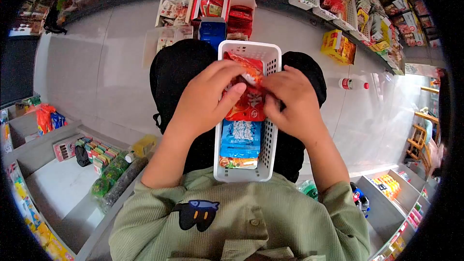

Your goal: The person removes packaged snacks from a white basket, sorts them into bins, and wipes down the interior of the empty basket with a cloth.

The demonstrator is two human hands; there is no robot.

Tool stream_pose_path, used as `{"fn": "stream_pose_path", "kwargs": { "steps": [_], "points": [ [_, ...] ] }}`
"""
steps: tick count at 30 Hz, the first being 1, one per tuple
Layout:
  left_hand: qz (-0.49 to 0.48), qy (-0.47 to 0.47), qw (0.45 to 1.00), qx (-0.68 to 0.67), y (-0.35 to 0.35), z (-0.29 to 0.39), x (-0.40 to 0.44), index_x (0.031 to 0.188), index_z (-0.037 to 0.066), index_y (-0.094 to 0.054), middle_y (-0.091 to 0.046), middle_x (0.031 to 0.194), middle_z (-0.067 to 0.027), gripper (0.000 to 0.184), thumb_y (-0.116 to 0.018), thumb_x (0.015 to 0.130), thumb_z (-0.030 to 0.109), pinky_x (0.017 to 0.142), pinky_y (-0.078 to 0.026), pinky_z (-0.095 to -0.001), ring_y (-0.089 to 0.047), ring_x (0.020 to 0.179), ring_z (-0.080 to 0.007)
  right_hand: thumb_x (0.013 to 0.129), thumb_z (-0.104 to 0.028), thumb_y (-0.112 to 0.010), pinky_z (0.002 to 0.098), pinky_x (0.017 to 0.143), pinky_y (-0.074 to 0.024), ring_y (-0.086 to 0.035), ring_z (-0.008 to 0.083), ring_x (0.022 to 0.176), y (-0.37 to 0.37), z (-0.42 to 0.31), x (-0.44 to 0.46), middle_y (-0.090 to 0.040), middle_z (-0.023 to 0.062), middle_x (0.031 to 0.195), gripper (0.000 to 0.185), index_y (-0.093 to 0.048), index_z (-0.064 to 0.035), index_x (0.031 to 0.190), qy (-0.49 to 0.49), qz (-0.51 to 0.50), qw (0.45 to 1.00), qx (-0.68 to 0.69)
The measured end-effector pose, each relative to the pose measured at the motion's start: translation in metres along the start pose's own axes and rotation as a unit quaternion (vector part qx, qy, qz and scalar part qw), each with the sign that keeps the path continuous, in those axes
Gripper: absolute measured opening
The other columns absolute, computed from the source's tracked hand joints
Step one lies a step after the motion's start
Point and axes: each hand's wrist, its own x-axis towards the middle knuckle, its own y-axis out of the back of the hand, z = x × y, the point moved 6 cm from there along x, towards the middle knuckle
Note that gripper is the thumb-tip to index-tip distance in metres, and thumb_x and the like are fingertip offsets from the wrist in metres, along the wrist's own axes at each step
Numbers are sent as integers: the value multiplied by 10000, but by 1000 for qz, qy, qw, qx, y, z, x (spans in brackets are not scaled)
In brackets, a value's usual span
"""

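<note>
A white perforated plastic basket (274, 135) rests lengthwise on my lap between my knees. Red snack packets (249, 111) fill its far half, blue packets (240, 137) lie nearer me, and an orange-and-white packet (238, 163) sits at the near end. My left hand (209, 92) reaches over the basket's left rim, its thumb and fingers closed on a red snack packet at the top. From the other side my right hand (292, 97) has curled fingers at the right edge of that same packet. Its fingertips are partly hidden and slightly blurred.
Open boxes of packets (175, 10) and a blue box (211, 31) stand on the floor beyond my knees. A yellow box (337, 47) and a bottle (347, 83) are to the right. Stocked shelves (360, 34) line the far right; grey shelving units (58, 137) flank me.
</note>
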Motion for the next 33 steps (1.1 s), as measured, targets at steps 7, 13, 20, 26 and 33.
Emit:
{"fn": "stream_pose_path", "kwargs": {
  "steps": [7, 13, 20, 26, 33],
  "points": [
    [38, 10, 999, 1, 2, -1, 2, 1122, 29, -573, -567, 1151, -166, 373, -621, 753, 47, 916, -456, -379, -561, 1066, -329, 627, -51, -672, 430, 893, -433, -567, 317, 956, 4, 9, 7, -645, 121, 972, 385, -646, -42, 1011, -26, 44, 996, -75],
    [77, -22, 997, -20, -3, -3, 4, 1138, 23, -563, -548, 1135, -173, 361, -628, 792, 98, 918, -456, -380, -554, 1055, -336, 647, 11, -622, 414, 893, -447, -591, 316, 947, 6, 21, 3, -663, 113, 1013, 397, -661, -52, 1037, -11, 83, 995, -44],
    [113, -16, 990, -89, 0, -8, 2, 1115, 7, -550, -564, 1014, -175, 333, -625, 831, 164, 890, -460, -377, -565, 983, -354, 778, 12, -648, 358, 832, -473, -623, 279, 892, 33, 18, 6, -676, 132, 946, 221, -670, -22, 995, -53, 135, 989, -7],
    [40, 100, 885, -453, -16, -18, -1, 1112, 10, -549, -623, 1030, -91, 321, -485, 966, 289, 869, -479, -340, -611, 970, -202, 762, -45, -628, 391, 870, -451, -601, 298, 925, 36, -16, 14, -658, 147, 1008, 268, -673, -29, 1026, 48, 173, 981, -73],
    [60, 182, 675, -712, -24, -28, 0, 1226, 18, -488, -597, 1142, -85, 382, -552, 936, 258, 879, -491, -309, -601, 1026, -153, 599, -149, -734, 390, 839, -478, -575, 295, 968, 9, -38, 15, -630, 102, 1106, 400, -699, -145, 997, 124, 133, 980, -77]
  ]
}}
